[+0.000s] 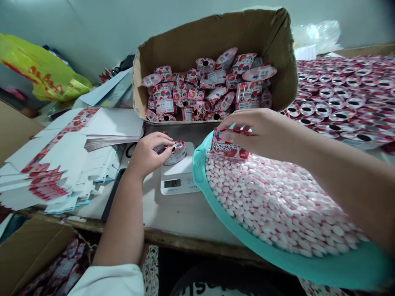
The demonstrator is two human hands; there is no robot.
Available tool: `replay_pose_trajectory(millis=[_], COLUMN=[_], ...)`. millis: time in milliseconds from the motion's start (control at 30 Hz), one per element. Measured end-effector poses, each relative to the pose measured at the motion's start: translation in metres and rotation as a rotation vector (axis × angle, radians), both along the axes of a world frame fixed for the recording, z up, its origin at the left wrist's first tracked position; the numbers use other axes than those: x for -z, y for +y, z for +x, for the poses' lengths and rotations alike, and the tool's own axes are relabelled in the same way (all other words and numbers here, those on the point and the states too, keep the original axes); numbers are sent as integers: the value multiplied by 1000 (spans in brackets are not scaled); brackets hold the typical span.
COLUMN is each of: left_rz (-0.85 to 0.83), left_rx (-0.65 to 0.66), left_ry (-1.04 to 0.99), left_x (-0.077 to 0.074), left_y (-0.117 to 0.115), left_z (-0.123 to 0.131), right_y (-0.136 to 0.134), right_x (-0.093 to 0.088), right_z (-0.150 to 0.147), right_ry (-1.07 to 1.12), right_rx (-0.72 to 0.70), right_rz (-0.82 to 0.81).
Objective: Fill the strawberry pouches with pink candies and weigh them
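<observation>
My left hand (154, 152) closes its thumb and fingertips on the rim of a small red and white candy box (177, 154). That box rests on a white digital kitchen scale (182, 185), whose display digits look like 850. My right hand (247, 129) grips another candy box (226, 148), printed with strawberries, at the near left side of a teal basin (200, 166). Many pale pink candies (256, 197) fill the basin, and the gripped box's lower edge meets them. Whether candies are inside that box is hidden.
Behind the scale stands a cardboard box (216, 37) of candy boxes. Rows of open-topped candy boxes (345, 98) cover the right side. Flat cartons (61, 152) are stacked at left, near a yellow bag (46, 78). Another carton (37, 250) stands below the table edge.
</observation>
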State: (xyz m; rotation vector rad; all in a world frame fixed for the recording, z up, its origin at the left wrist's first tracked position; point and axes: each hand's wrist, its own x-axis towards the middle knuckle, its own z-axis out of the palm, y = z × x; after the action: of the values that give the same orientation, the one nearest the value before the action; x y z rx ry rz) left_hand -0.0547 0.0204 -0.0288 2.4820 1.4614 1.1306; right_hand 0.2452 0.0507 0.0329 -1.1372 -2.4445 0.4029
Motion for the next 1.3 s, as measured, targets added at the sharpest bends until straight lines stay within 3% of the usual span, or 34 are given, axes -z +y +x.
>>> replay_pose_trajectory(millis=[567,767,1300], left_rz=[-94,-69,-42], left_rx=[-42,-59,-119], left_ry=[1,-7,31], left_x=[-2,-8,-6], left_y=[-2,-4,-1], left_z=[-5,-5,-6], right_y=[-8,-9,-11], right_x=[0,-1,-3], right_z=[-1,-2,-3], right_ry=[79,67,77], right_rx=[19,6,-20], right_rz=[36,38,26])
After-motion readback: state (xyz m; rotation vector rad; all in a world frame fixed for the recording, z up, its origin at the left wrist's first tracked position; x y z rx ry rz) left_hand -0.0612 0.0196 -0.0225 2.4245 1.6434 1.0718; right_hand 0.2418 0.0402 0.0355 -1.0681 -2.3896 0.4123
